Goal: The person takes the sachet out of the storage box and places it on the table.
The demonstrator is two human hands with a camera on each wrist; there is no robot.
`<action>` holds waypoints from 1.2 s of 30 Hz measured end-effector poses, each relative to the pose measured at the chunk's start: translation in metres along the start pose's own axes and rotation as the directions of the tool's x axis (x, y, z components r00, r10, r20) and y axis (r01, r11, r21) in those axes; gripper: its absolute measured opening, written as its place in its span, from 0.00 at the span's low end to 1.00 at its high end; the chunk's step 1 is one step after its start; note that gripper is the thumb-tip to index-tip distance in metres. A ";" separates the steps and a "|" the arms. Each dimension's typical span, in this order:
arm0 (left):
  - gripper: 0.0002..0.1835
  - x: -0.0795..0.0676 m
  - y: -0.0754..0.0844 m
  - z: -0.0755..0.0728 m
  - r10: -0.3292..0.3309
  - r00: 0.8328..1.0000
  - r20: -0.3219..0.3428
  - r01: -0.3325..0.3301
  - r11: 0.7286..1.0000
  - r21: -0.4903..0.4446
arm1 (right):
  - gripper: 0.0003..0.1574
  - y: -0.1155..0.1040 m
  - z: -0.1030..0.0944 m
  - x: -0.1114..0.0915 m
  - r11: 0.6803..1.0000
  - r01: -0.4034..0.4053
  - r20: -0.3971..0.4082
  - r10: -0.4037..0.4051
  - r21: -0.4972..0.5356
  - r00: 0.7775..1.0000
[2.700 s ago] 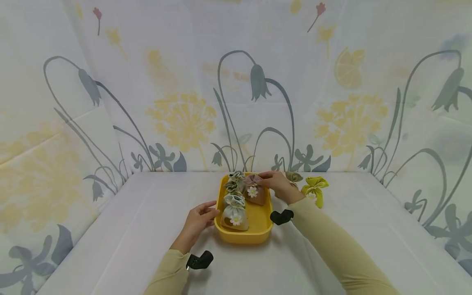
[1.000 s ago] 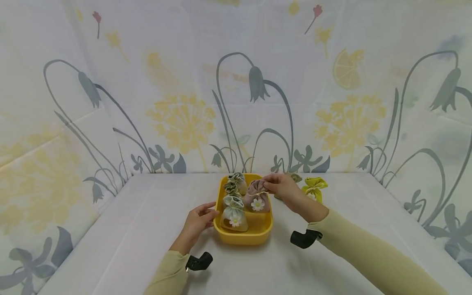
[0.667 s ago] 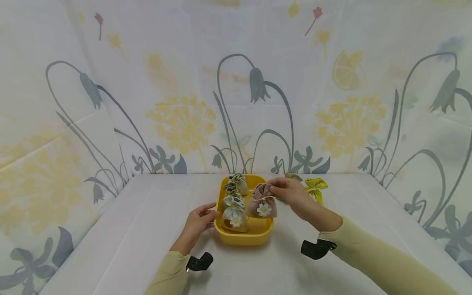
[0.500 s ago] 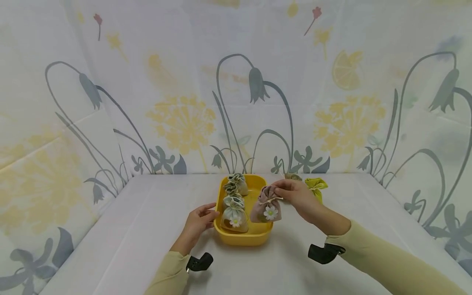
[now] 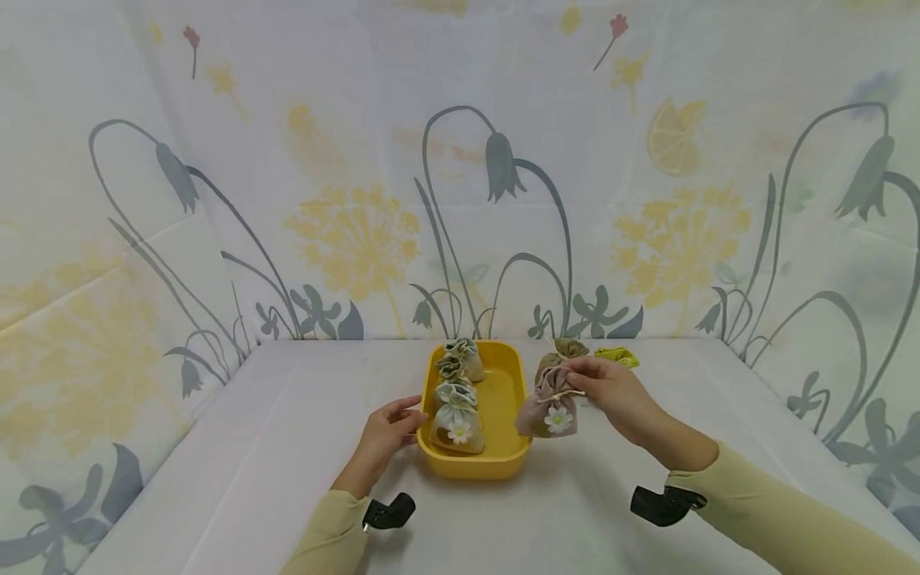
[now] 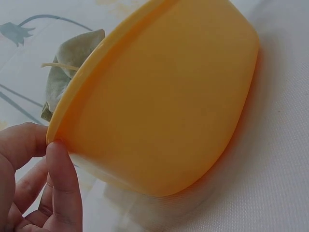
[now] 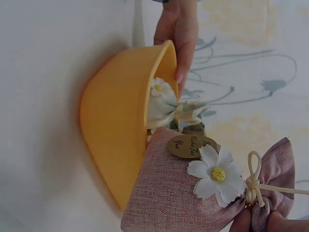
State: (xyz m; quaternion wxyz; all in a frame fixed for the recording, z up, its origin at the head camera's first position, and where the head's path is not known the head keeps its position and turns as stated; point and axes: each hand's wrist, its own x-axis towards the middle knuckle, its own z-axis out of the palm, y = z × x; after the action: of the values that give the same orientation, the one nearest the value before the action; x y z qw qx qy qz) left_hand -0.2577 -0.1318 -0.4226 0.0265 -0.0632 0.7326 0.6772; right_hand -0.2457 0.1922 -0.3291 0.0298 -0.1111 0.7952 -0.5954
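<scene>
Beside the tub (image 5: 503, 407) hangs a mauve pouch (image 5: 545, 407).

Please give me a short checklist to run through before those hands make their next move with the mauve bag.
1. Right hand grips the mauve bag at its gathered neck: ok.
2. Left hand pinches the rim of the yellow basin: ok.
3. Drawstring is tied round the mauve bag's neck: ok.
4. Front pale bag sits inside the basin: ok.
5. Mauve bag is free of the basin's edge: cannot tell; the two overlap in view.
6. Yellow-green bag is fully visible from the head: not ok; the right hand hides part.
</scene>
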 end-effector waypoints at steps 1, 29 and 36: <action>0.22 0.000 0.000 0.000 0.001 1.000 0.000 -0.001 1.000 0.001 | 0.18 0.001 -0.002 0.001 1.000 -0.002 -0.007 0.002 0.001 1.000; 0.24 0.000 -0.002 0.000 0.005 1.000 0.029 -0.004 1.000 -0.028 | 0.17 0.051 -0.023 0.039 0.995 -0.004 -0.165 0.020 0.099 0.986; 0.23 -0.001 0.000 0.000 0.007 1.000 0.003 -0.007 1.000 -0.007 | 0.18 0.063 -0.012 0.051 0.989 -0.100 -0.207 0.122 0.112 0.971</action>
State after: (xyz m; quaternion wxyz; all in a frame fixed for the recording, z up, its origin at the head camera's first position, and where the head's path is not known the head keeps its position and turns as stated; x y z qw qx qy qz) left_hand -0.2568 -0.1321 -0.4227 0.0252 -0.0596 0.7305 0.6798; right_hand -0.3062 0.2096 -0.3810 -0.0170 -0.0002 0.7678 -0.6404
